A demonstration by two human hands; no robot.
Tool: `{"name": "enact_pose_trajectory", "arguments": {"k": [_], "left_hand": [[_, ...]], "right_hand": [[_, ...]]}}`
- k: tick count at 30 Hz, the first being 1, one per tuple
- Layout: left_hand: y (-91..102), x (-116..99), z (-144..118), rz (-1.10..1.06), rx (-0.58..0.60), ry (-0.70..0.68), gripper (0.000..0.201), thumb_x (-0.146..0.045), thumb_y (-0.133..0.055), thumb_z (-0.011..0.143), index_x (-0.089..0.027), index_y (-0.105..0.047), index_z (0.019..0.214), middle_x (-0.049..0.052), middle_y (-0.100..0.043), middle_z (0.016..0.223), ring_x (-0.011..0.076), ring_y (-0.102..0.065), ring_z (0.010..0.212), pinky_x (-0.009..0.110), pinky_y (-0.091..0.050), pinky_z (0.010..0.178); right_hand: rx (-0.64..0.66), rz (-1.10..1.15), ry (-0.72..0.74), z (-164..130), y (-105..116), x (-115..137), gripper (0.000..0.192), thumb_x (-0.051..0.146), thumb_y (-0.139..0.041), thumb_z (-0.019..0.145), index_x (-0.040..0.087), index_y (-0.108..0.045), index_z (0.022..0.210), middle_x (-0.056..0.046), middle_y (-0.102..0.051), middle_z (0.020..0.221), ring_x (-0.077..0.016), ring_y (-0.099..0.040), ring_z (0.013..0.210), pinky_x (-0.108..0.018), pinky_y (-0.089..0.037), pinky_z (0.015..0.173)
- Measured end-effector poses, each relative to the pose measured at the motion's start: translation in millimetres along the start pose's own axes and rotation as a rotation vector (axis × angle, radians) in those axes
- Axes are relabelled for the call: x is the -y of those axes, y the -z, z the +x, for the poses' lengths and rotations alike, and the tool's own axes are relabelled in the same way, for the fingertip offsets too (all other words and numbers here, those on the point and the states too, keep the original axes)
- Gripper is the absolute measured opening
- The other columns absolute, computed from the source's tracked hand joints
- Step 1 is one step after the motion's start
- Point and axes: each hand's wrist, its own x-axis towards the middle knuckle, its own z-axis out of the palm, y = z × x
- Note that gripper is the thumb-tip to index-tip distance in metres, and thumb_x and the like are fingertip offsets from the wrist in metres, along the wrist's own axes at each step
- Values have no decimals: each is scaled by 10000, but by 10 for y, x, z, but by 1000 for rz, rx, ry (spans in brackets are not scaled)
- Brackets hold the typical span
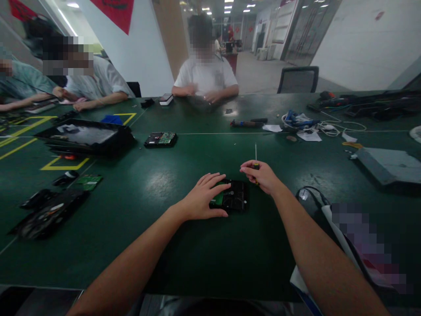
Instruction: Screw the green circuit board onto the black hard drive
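A hard drive is being steadied and a screwdriver readied over it on a green work table.

The wide green table (171,263) is shared with seated people at the far edge, in a bright open room. Near the front middle, the hard drive (234,196) is pressed flat under the left hand (202,197), fingers spread open. The right hand (259,175) is closed around a screwdriver (255,154), tip raised; judged next, the tip must be seated squarely in a screw.

Left hand (203,197) hides hard drive's (235,196) left part; faces blurred.
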Motion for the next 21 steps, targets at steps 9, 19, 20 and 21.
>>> {"name": "enact_pose_trajectory", "arguments": {"k": [9,19,20,21], "left_hand": [[-11,88,-264,-76,-37,243,958,-674,-726,833,-241,-337,1594,155,-339,1671,370,-326,1545,583,-317,1249],[-205,78,45,-60,-115,174,1016,-757,-763,741,-225,-436,1543,165,-459,1593,382,-410,1487,598,-275,1254],[-202,78,50,-66,-112,171,1030,-764,-763,735,-227,-431,1548,166,-455,1594,388,-406,1487,605,-275,1251],[-187,85,49,-76,-105,166,1024,-762,-755,747,-231,-421,1556,165,-448,1599,391,-400,1489,608,-278,1248]], "right_hand": [[71,-639,169,-97,-126,153,174,359,-720,881,228,-783,976,-57,-750,943,-213,-637,817,-375,-471,739],[175,-918,337,-145,-183,270,96,262,-707,889,264,-802,904,-50,-738,977,-234,-671,929,-376,-482,847],[172,-938,334,-146,-186,267,94,255,-709,887,265,-802,899,-51,-735,966,-236,-670,919,-375,-483,840],[171,-955,331,-146,-190,263,94,249,-710,886,265,-802,896,-53,-733,960,-237,-669,911,-374,-484,834]]}}
